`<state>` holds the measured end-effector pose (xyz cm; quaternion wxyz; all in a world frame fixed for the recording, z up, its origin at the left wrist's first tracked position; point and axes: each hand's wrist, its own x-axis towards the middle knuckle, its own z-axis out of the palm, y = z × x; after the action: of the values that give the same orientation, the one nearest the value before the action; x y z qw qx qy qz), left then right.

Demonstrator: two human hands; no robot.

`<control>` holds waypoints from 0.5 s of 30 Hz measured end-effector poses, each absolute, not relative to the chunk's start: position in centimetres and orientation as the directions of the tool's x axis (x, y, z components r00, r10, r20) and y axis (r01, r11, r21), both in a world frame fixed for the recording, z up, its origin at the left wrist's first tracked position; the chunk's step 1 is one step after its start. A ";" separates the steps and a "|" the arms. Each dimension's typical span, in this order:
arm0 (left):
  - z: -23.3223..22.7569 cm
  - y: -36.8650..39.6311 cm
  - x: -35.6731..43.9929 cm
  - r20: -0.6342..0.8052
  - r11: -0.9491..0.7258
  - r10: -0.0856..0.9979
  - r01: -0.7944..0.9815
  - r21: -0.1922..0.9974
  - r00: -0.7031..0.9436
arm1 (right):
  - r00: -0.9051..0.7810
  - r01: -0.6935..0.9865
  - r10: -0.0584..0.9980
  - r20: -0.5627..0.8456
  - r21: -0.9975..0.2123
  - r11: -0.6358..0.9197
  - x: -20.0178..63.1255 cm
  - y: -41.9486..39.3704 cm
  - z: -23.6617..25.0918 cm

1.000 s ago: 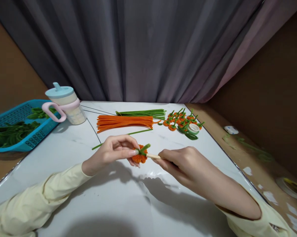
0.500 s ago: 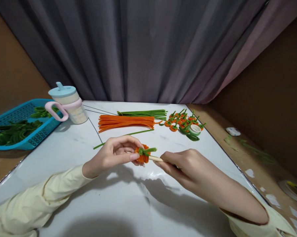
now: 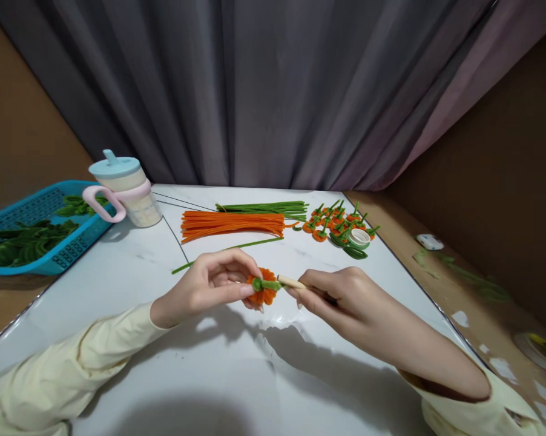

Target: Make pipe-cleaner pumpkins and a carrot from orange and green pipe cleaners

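Left hand (image 3: 204, 284) pinched the orange pompom (image 3: 264, 294) above the near bench (image 3: 132, 266). Right hand (image 3: 341, 297) gripped the stick (image 3: 291, 282), whose tip had risen from under the pompom to beside its green stem (image 3: 267, 284), apparently touching it.

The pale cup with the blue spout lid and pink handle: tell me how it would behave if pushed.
The pale cup with the blue spout lid and pink handle looks tall for its base, so it may tip. Its side handle probably stops rolling.
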<state>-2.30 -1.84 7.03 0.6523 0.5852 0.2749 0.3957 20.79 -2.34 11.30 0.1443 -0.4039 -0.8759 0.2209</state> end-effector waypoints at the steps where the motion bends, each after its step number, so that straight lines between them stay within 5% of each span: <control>1: 7.1 -1.9 -2.3 0.119 -0.010 0.835 -0.202 0.979 0.537 | -0.631 0.646 0.772 0.075 -0.499 0.577 20.8 -2.4 11.3; 15: 8.0 -2.4 -1.1 0.105 -0.079 0.928 -0.086 0.993 0.356 | -0.654 0.665 0.757 0.006 -0.473 0.578 20.6 -2.6 11.1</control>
<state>-1.08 -2.42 7.97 0.5764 0.5882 0.3581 0.4399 20.62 -2.62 11.11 0.1039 -0.4028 -0.8823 0.2204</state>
